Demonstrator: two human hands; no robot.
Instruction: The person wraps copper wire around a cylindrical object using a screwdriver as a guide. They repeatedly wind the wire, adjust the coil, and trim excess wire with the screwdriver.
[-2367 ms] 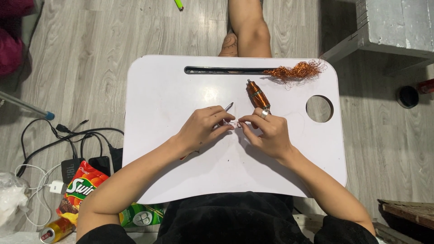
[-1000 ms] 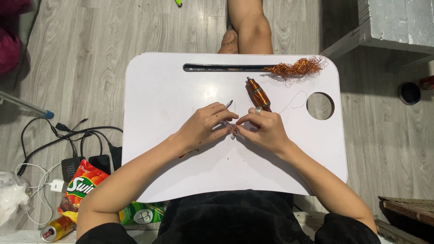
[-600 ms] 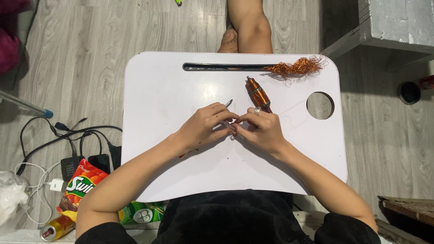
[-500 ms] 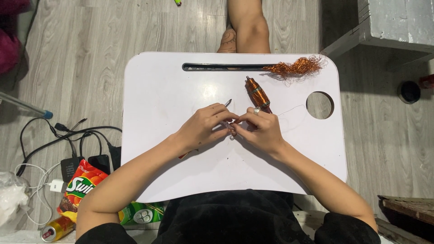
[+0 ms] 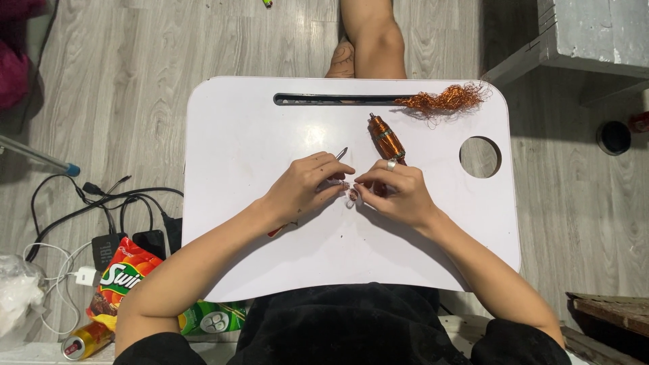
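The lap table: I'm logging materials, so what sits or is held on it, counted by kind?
Copper wire tangle: 1
Copper-wound spool: 1
Thin metal tool, in the left hand: 1
Small ring-like piece between both hands, right hand: 1
Total: 4

Both hands — left [image 5: 307, 186], right [image 5: 395, 192] — curled, fingertips pinched together.

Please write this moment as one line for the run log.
left hand: holds thin tool | right hand: holds copper coil | fingertips meet over white lap tray

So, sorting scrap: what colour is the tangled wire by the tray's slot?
Coppery orange, the wire tangle shows best in the head view.
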